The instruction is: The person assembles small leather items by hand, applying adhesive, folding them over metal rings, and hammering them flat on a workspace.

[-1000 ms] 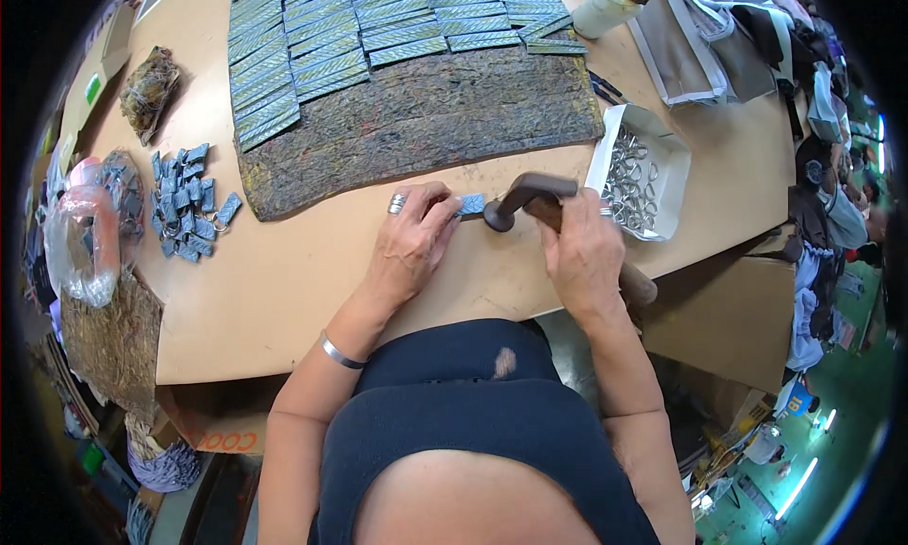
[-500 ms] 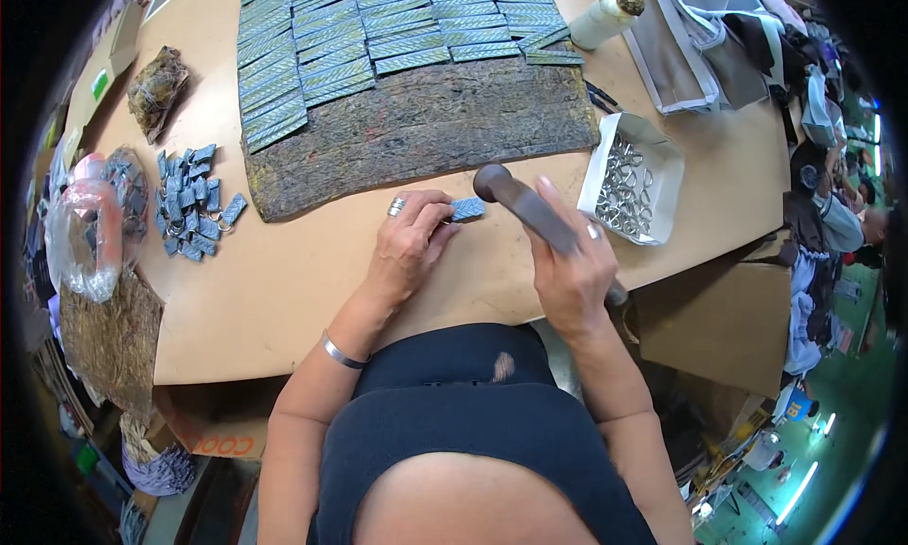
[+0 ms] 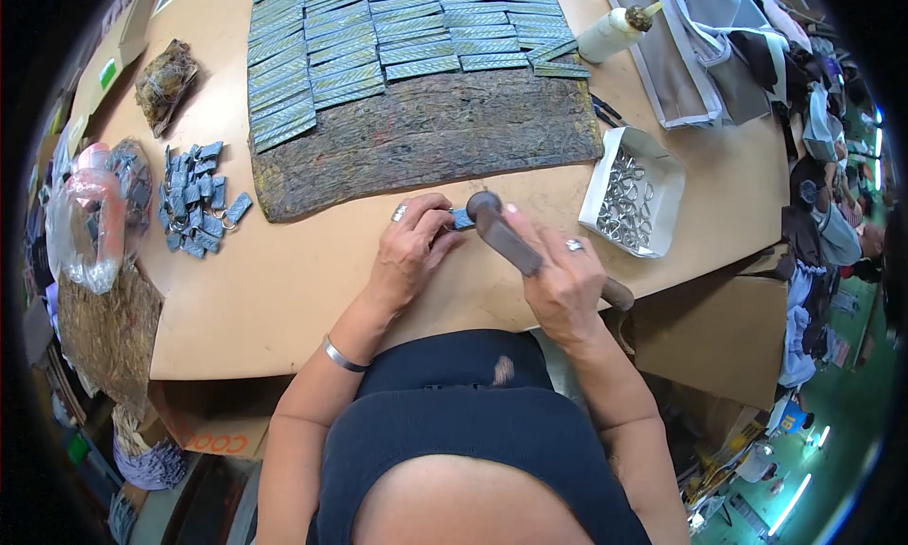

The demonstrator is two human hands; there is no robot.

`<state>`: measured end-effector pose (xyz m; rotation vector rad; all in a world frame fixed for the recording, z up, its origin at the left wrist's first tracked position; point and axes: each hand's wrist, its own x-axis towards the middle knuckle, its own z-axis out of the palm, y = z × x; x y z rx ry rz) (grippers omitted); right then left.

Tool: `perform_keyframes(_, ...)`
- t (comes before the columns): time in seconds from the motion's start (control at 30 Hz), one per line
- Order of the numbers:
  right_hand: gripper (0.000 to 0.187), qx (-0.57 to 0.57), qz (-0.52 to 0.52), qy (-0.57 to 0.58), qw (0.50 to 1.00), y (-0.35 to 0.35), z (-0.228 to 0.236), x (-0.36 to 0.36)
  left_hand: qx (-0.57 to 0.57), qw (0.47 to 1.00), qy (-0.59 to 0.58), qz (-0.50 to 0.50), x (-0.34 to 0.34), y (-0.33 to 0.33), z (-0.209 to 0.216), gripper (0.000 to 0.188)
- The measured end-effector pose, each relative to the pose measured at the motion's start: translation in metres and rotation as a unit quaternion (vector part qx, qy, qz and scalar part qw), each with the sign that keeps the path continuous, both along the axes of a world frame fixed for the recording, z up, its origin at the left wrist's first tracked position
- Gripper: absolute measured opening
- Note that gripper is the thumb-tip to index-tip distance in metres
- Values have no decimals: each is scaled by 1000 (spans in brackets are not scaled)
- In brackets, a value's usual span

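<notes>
Between the fingertips of my left hand is one end of a small blue textured tab, lying flat on the table. My right hand is closed round a hammer. The round face of its head is over the tab's right end and hides that part; whether they touch I cannot tell. To the left lies a pile of similar blue tabs, some with metal rings. A white box on the right holds many metal D-rings.
Ahead lies a dark stained board covered at the back with rows of blue-green strips. A glue bottle stands at its right corner. A brownish lump and a plastic bag lie left, grey fabric pieces back right.
The hammer and my right hand have come down and slightly left, bringing the hammer head over the tab. My left hand has barely moved; the whole view has shifted a little.
</notes>
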<state>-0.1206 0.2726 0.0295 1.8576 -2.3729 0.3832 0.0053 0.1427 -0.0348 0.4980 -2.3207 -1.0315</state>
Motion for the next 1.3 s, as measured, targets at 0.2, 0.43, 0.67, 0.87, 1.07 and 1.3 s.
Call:
perform_keyframes(0.2,49,31,25,12,999,-15,15,-3,7,1000,-7,10,3,-1,1,23)
perform_keyframes(0.43,49,17,14,-2,1000,-14,14,-8,12,1000,-1,13,-1,0,-1,22)
perform_keyframes(0.67,41,-28,-15,-71,997,0,4,-14,66,998,-2,12,0,1,-1,23)
perform_keyframes(0.87,35,3,-79,-209,975,6,-8,-11,-53,998,-14,3,-2,0,6,23)
perform_keyframes(1.07,24,-12,-131,-313,941,16,-24,-17,-128,989,-51,60,14,-24,21,25)
perform_keyframes(1.3,21,66,-170,-491,852,12,-24,-26,-200,910,-75,355,125,-134,36,23)
